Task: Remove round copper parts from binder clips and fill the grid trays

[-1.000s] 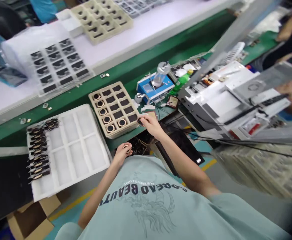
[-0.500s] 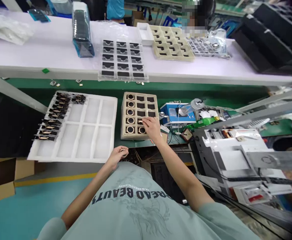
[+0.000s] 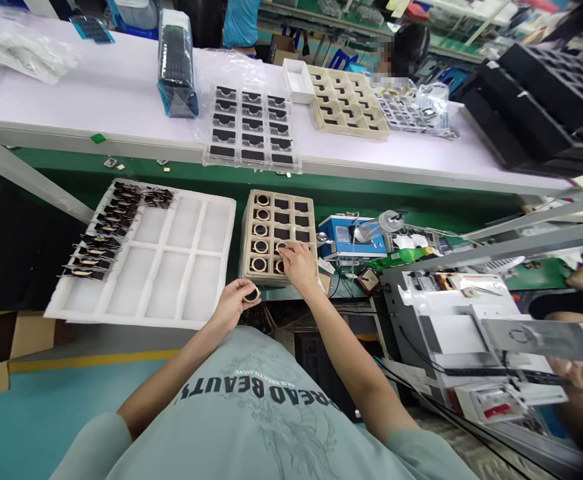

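My left hand point(image 3: 232, 305), in front of my shirt, pinches a round, gold-rimmed watch case point(image 3: 252, 295) with a dark face. My right hand point(image 3: 298, 265) reaches over the beige compartment tray point(image 3: 246, 230), its fingers closed on the edge of another round watch case point(image 3: 281, 249) in the middle column, second row from the front. The fingers partly cover it. Similar watch cases point(image 3: 260, 231) fill the left column, and one more sits in front, partly behind the hand. Dark pads point(image 3: 282, 218) show in the other compartments.
Left of the beige tray lies a white foam tray point(image 3: 158, 248) with bundles of dark wired parts point(image 3: 106, 230). A blue device point(image 3: 354, 237) and green bottle point(image 3: 404, 257) stand right. The raised shelf point(image 3: 136, 127) behind carries a clear tray point(image 3: 251, 127) and black trays point(image 3: 536, 107).
The watch case under my right fingers has gone from tilted to flatter in its compartment. My left hand has risen slightly rightward, its watch case turned more face-up. The view has shifted a little.
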Tool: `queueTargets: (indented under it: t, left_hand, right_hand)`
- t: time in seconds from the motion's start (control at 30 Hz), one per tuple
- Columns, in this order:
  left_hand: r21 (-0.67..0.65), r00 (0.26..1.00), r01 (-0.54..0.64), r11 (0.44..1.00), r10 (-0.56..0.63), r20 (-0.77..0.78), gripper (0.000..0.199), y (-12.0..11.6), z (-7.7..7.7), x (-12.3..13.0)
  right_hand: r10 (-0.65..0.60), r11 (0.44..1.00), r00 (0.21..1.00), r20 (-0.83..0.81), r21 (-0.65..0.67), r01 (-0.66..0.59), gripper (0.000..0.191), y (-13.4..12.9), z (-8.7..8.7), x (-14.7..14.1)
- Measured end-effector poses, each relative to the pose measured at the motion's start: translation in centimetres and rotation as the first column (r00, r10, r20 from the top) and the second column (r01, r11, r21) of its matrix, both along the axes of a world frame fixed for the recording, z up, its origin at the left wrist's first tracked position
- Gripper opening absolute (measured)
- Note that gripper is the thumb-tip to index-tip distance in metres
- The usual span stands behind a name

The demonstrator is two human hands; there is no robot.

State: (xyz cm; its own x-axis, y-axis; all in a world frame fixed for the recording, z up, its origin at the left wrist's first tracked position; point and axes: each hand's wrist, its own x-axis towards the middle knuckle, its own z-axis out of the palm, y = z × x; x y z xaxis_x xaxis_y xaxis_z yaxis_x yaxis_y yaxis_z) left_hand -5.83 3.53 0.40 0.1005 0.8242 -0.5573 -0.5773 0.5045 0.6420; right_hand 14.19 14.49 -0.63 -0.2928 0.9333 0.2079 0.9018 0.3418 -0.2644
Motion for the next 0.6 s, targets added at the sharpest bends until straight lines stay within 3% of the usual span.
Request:
queueTargets:
  t: [0.13, 0.2, 0.3, 0.4, 0.5, 0.6]
  left_hand:
    - [-0.019, 0.996, -0.083, 0.996, 0.083, 0.016, 0.027, 0.4, 0.2, 0.3]
    - [-0.043, 0.992, -0.120, 0.992, 0.121, 0.022, 0.024, 0.6, 0.2, 0.4]
    - [-0.090, 0.983, -0.152, 0.984, 0.160, 0.087, 0.019, 1.2, 0.1, 0.3]
    - [-0.172, 0.964, -0.112, 0.979, 0.149, 0.219, 0.016, 2.1, 0.4, -0.2]
    - [-0.226, 0.949, -0.030, 0.974, 0.099, 0.300, 0.011, 3.0, 0.9, -1.2]
    - [-0.237, 0.942, 0.045, 0.970, 0.037, 0.332, 0.009, 3.3, 1.1, -2.0]
  right_hand:
    - [0.043, 0.998, 0.986, -0.160, 0.045, -0.036, 0.033, -2.8, 1.3, -0.3]
    - [0.206, 0.979, 0.951, -0.230, 0.045, -0.201, 0.038, -5.0, 2.2, -1.0]
    - [0.450, 0.888, 0.858, -0.248, 0.020, -0.460, 0.038, -7.4, 3.2, -2.4]
    - [0.503, 0.859, 0.826, -0.256, 0.046, -0.509, 0.026, -7.6, 3.4, -3.2]
    - [0.492, 0.867, 0.828, -0.267, 0.060, -0.496, 0.025, -6.5, 3.4, -3.5]
    - [0.536, 0.836, 0.795, -0.284, 0.054, -0.545, 0.027, -5.6, 3.6, -3.9]
